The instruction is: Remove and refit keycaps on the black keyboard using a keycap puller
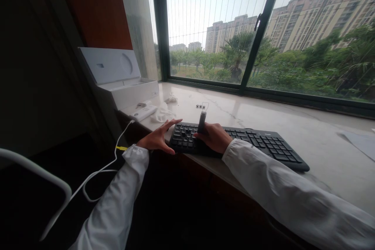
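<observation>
A black keyboard (249, 138) lies along the front edge of the pale marble windowsill. Some dark gaps show among the keys at its left part. My right hand (215, 136) is closed round the black handle of a keycap puller (202, 121), held upright over the left part of the keyboard with its thin wire loop pointing up. At the keyboard's left end is my left hand (158, 137), thumb and fingers spread around the corner and nothing in its grasp. Behind the keyboard, several small loose keycaps (200, 106) sit in a row on the sill.
On the left stands an open white box (131, 91). Before it lie a white power strip or adapter (143, 113) and crumpled tissue (163, 114). A white cable (115, 156) hangs off the edge. Paper (359, 143) lies far right, and a window (211, 82) borders the sill.
</observation>
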{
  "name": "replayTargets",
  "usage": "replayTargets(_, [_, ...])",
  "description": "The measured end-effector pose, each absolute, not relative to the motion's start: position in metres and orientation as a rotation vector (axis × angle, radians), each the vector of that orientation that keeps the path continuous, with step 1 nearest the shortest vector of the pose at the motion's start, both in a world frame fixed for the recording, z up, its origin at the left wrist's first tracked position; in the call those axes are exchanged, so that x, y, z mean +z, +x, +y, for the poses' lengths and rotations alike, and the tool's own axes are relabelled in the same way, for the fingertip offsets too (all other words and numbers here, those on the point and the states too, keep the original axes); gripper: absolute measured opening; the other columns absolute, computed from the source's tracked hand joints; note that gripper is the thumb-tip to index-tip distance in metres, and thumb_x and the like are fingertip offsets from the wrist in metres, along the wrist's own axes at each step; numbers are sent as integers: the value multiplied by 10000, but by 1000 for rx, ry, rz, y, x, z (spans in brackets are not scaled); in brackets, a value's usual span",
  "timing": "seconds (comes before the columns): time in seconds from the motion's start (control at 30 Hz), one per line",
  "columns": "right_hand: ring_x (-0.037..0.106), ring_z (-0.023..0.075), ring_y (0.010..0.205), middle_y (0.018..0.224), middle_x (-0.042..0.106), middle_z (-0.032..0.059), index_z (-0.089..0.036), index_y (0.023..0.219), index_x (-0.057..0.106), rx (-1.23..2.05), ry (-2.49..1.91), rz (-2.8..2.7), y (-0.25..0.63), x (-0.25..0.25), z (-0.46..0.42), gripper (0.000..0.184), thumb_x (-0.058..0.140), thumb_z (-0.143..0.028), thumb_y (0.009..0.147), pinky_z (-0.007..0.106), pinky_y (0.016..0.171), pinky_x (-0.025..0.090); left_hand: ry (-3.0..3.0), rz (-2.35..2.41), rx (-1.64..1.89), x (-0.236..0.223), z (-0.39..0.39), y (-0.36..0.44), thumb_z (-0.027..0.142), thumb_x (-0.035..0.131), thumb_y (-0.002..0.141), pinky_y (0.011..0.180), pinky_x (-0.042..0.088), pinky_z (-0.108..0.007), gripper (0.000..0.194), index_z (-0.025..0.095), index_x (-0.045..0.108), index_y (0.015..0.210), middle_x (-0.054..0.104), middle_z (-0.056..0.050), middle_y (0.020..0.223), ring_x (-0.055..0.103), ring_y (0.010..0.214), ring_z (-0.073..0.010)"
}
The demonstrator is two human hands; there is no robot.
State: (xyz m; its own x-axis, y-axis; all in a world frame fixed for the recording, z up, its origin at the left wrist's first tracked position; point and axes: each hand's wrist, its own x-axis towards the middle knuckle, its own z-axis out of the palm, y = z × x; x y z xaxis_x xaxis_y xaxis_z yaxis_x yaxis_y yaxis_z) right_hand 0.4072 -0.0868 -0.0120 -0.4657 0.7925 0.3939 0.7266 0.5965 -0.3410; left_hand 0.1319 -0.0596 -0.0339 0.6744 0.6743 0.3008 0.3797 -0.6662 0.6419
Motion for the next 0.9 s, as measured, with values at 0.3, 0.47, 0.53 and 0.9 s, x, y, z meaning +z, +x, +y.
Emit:
replayTargets(0.3, [576,164,643,743,658,55,-163,864,604,191,-1221,-2348,409,-7,-87,195,588,-357,873,254,606,365,2358,823,718,-37,-58,131,488,880,518,1200,77,-517,1181,292,254,1500,281,-91,1562,130,1464,-364])
replayTargets(0.47, [557,151,620,720,643,39,-168,837,610,219,-1222,-2359,410,-4,-86,193,603,-360,856,249,588,357,2354,817,719,-37,-58,131,480,881,523,1200,29,-531,1178,289,253,1501,276,-86,1567,77,1472,-368])
replayTargets(0.53, [540,143,603,705,632,32,-169,824,609,232,-1224,-2364,409,-3,-86,192,614,-360,846,247,578,351,2353,810,723,-37,-59,131,479,882,520,1203,30,-524,1176,294,256,1498,280,-80,1567,83,1473,-360])
replayTargets(0.9, [485,121,586,654,583,-3,-174,726,599,357,-1315,-2285,408,-1,-84,288,635,-450,799,239,570,338,2345,820,733,-37,-59,132,490,881,516,1199,8,-531,1168,298,271,1493,284,-78,1567,82,1474,-357])
